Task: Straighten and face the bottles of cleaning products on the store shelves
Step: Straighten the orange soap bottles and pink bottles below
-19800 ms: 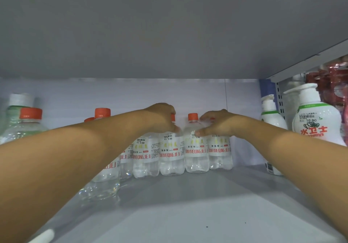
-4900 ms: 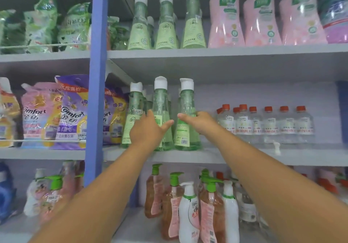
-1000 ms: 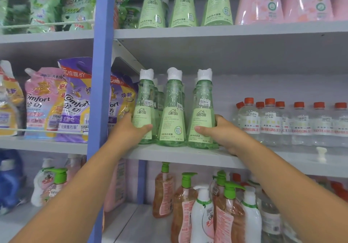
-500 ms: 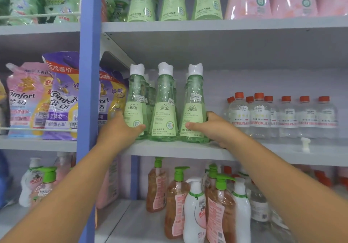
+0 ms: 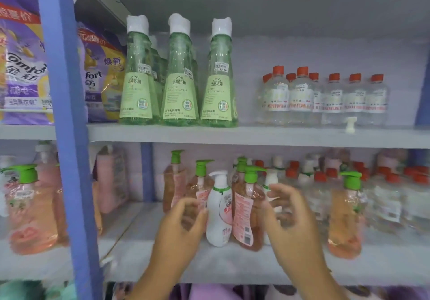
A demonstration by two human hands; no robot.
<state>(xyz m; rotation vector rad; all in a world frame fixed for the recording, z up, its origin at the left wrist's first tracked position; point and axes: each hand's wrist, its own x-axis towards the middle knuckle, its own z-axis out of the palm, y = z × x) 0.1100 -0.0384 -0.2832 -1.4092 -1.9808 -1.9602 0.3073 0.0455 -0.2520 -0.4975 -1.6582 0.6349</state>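
Three green bottles (image 5: 179,85) with white caps stand in a row on the middle shelf (image 5: 256,134), labels facing out. On the lower shelf (image 5: 209,264) stands a cluster of pump bottles: a white one (image 5: 218,209) between pink-orange ones with green pumps (image 5: 246,206). My left hand (image 5: 183,223) hovers in front of the left pink bottle, fingers loosely curved, holding nothing. My right hand (image 5: 286,209) hovers just right of the cluster, fingers spread and empty.
Clear bottles with red caps (image 5: 325,97) line the middle shelf's right side, a loose white pump (image 5: 350,125) in front. A blue upright post (image 5: 67,136) stands left, refill pouches (image 5: 23,55) beyond it. More pump bottles (image 5: 344,216) fill the lower shelf.
Both hands let go of the outer green bottles on the middle shelf and dropped to the lower shelf's pump bottles. The view moved closer and lower.
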